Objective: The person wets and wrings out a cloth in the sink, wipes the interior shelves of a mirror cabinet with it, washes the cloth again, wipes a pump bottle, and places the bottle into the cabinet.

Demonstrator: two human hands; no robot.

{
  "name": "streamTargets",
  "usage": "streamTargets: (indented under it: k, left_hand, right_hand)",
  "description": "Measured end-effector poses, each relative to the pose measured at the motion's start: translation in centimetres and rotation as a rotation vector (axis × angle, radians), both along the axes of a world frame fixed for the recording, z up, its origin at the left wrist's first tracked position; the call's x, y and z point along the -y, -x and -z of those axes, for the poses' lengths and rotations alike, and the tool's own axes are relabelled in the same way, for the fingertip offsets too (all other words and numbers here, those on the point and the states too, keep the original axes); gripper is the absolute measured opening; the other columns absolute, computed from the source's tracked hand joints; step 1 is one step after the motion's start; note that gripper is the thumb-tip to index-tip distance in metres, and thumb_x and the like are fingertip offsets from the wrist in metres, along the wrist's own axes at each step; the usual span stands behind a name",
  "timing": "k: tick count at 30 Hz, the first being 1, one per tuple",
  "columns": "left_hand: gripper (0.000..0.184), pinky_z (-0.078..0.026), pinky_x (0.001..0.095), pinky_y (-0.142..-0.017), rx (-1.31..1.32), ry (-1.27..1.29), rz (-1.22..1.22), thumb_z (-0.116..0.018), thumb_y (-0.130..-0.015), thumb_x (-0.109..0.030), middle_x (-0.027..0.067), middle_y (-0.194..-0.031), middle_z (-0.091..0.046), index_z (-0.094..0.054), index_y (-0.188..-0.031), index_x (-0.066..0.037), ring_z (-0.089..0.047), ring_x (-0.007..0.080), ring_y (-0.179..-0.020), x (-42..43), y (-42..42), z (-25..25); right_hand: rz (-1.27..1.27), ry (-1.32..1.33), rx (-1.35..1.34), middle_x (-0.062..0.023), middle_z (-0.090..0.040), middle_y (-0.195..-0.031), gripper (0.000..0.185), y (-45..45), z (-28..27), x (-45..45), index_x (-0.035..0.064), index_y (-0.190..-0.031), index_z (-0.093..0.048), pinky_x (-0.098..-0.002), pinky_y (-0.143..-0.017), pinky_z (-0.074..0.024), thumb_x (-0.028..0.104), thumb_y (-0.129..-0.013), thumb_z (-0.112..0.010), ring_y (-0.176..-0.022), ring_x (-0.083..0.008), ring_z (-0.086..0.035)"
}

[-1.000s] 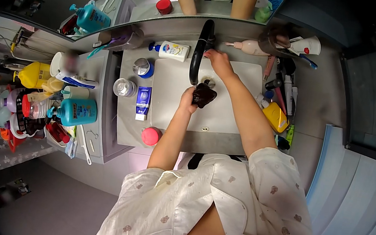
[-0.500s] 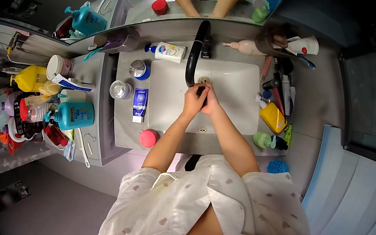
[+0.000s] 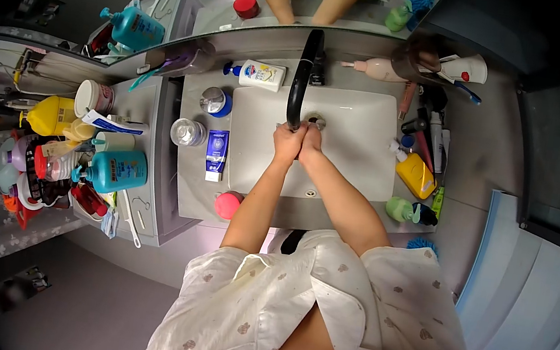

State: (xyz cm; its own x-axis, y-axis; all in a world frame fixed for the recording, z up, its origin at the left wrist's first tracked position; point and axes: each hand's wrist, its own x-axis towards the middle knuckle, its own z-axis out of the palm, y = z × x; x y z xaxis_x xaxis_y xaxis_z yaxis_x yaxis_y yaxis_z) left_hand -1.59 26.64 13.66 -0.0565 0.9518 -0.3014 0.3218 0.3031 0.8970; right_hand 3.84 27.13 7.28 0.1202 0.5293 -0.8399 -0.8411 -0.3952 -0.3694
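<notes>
Left hand (image 3: 287, 144), outstretched, presses against right hand (image 3: 310, 142) by the faucet's tip (image 3: 293, 121). I cannot tell whether anything's pinched.

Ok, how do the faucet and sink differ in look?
The black faucet contrasts with the white sink. The faucet is a slim, arching spout; the sink is a wide, roughly rectangular basin. Shared: both are close to the left hand and right hand.
</notes>
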Motion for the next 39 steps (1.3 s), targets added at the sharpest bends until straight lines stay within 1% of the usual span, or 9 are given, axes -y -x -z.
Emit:
streamTargets:
  k: [2,5,11,18,24,28,30,33,39]
  left_hand:
    - [0.027,-0.044,0.0319,-0.057,0.112,0.077,-0.088,-0.061,-0.073,-0.023,0.0117,-0.067,-0.061,-0.060,-0.074,0.003,-0.056,0.0183,-0.059,-0.2,-0.4,0.9]
    - [0.025,-0.043,0.0310,-0.054,0.392,0.189,-0.256,-0.058,-0.076,-0.019,0.0101,-0.068,-0.059,-0.059,-0.074,0.005,-0.054,0.0171,-0.058,0.0,-1.3,0.8]
    - [0.016,-0.042,0.0293,-0.049,0.703,0.365,-0.476,-0.053,-0.078,-0.012,0.0073,-0.066,-0.056,-0.055,-0.074,0.003,-0.052,0.0167,-0.055,-0.3,-1.9,1.9]
    - [0.016,-0.046,0.0389,-0.059,0.960,0.718,-0.365,-0.052,-0.082,-0.024,0.0039,-0.071,-0.057,-0.053,-0.079,-0.009,-0.055,0.0226,-0.064,-1.7,-0.2,4.5]
    - [0.022,-0.043,0.0482,-0.072,0.996,0.799,-0.296,-0.052,-0.082,-0.037,0.0038,-0.087,-0.057,-0.055,-0.082,-0.015,-0.053,0.0243,-0.085,-1.5,1.1,3.5]
    - [0.024,-0.043,0.0489,-0.077,1.029,0.834,-0.162,-0.053,-0.080,-0.037,0.0071,-0.097,-0.056,-0.053,-0.090,-0.015,-0.054,0.0264,-0.090,-1.4,1.2,3.8]
    - [0.026,-0.043,0.0489,-0.081,1.030,0.754,-0.205,-0.053,-0.080,-0.036,0.0075,-0.099,-0.055,-0.052,-0.095,-0.015,-0.054,0.0269,-0.092,-1.4,0.8,3.4]
    - [0.032,-0.043,0.0479,-0.083,1.097,0.789,-0.212,-0.051,-0.081,-0.038,0.0094,-0.104,-0.055,-0.052,-0.100,-0.012,-0.053,0.0279,-0.095,-1.8,0.8,3.9]
    - [0.041,-0.040,0.0482,-0.085,1.100,0.876,-0.185,-0.048,-0.082,-0.040,0.0136,-0.109,-0.053,-0.049,-0.108,-0.008,-0.051,0.0297,-0.099,-1.1,0.6,3.2]
  right_hand:
    - [0.006,0.037,0.175,-0.0169,-0.059,-0.090,0.039,0.0,-2.7,0.3,-0.0012,-0.083,-0.058,-0.0357,-0.076,-0.0438,0.027,-0.082,-0.032,-0.080,-0.0283,-0.057]
    - [-0.291,0.123,0.883,-0.0267,-0.059,-0.085,0.043,-0.5,-3.8,1.2,-0.0054,-0.081,-0.061,-0.0433,-0.073,-0.0434,0.026,-0.083,-0.032,-0.080,-0.0392,-0.057]
    - [-0.369,-0.178,1.260,-0.0224,-0.058,-0.066,0.044,-1.4,-5.1,2.6,-0.0017,-0.067,-0.062,-0.0436,-0.067,-0.0447,0.025,-0.086,-0.032,-0.066,-0.0402,-0.056]
    - [-0.580,-0.322,1.335,-0.0225,-0.058,-0.067,0.040,-3.3,-4.7,3.3,-0.0016,-0.066,-0.058,-0.0462,-0.063,-0.0437,0.025,-0.086,-0.036,-0.063,-0.0413,-0.054]
    - [-0.749,-0.610,1.468,-0.0203,-0.056,-0.097,0.029,-3.9,-5.7,4.3,-0.0010,-0.100,-0.051,-0.0392,-0.075,-0.0435,0.023,-0.085,-0.047,-0.088,-0.0365,-0.053]
    - [-0.650,-0.614,0.966,-0.0122,-0.058,-0.101,0.024,-5.2,-4.8,4.2,0.0036,-0.105,-0.052,-0.0296,-0.081,-0.0417,0.018,-0.086,-0.048,-0.095,-0.0198,-0.054]
    - [-0.523,-0.630,0.851,-0.0091,-0.060,-0.098,0.023,-6.2,-4.3,3.7,0.0045,-0.104,-0.054,-0.0266,-0.078,-0.0422,0.017,-0.086,-0.048,-0.089,-0.0154,-0.055]
    - [-0.426,-0.454,1.214,-0.0084,-0.063,-0.083,0.015,-7.9,-5.4,2.6,0.0024,-0.093,-0.056,-0.0273,-0.067,-0.0465,0.010,-0.083,-0.047,-0.075,-0.0169,-0.059]
    - [-0.380,-0.528,1.026,-0.0098,-0.062,-0.078,0.015,-9.2,-7.3,-2.1,0.0011,-0.092,-0.054,-0.0254,-0.054,-0.0486,0.009,-0.080,-0.052,-0.061,-0.0155,-0.060]
